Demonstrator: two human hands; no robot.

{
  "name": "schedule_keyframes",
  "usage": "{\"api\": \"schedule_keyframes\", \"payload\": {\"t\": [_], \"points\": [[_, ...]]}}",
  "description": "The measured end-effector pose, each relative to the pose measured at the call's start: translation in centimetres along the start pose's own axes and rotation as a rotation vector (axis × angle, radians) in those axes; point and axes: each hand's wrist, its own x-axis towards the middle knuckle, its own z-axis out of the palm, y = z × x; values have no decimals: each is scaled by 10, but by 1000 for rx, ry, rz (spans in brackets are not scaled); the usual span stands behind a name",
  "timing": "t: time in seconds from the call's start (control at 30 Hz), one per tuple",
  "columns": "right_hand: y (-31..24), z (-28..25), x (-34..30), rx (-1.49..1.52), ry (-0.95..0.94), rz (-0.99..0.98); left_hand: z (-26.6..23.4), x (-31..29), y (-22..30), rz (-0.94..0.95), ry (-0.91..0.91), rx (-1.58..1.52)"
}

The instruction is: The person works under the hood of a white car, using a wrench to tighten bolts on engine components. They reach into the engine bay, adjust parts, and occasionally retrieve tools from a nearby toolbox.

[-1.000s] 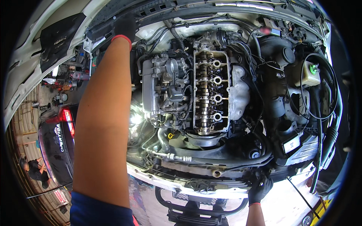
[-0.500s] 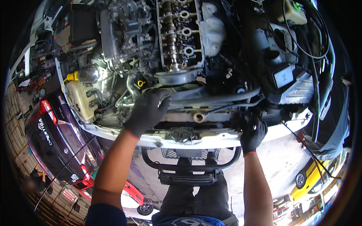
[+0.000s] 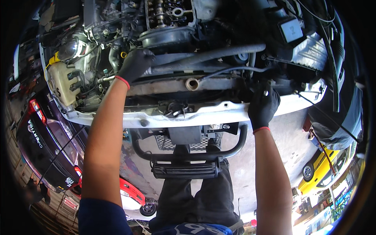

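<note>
Black gloves cover both my hands over the open front of an engine bay. My left hand (image 3: 137,64) is closed at the left end of a thick black hose (image 3: 223,53), its fingertips partly hidden. This hose slants above the radiator (image 3: 156,87), whose round brass-coloured filler neck (image 3: 192,84) stands uncapped. Lower and to the right, my right hand (image 3: 264,105) is curled at the radiator's right end, just above the white front crossmember (image 3: 211,113). A small shiny spot shows at its fingers; what they hold is hidden. A thinner hose (image 3: 231,69) runs toward that side.
Behind the hose sits the engine with its valve cover off, camshaft (image 3: 159,11) exposed. A cream reservoir (image 3: 62,84) stands left, a silver-finned box (image 3: 309,55) right. A bull bar (image 3: 188,157) crosses before my legs. Dark (image 3: 47,145) and yellow cars (image 3: 321,170) are parked around.
The view has tipped, so the engine bay sits higher in the picture. My left hand stays by the hose's left end, and my right hand stays at the radiator's right end.
</note>
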Motion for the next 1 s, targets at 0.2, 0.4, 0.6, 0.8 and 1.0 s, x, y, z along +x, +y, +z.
{"api": "schedule_keyframes", "payload": {"t": [0.2,0.4,0.6,0.8,1.0], "points": [[1,-1,-1,13,2,2,2,-5,23,-75,33,130],[5,0,0,62,19,-15,-2,-9,27,-98,11,129],[-1,2,2,23,35,-5,25,16,15,225,-135,95],[3,-3,3,17,1,-14,50,28,38,-211,-145,65],[-2,-6,10,47,-22,10,34,12,53,-152,8,99]]}}
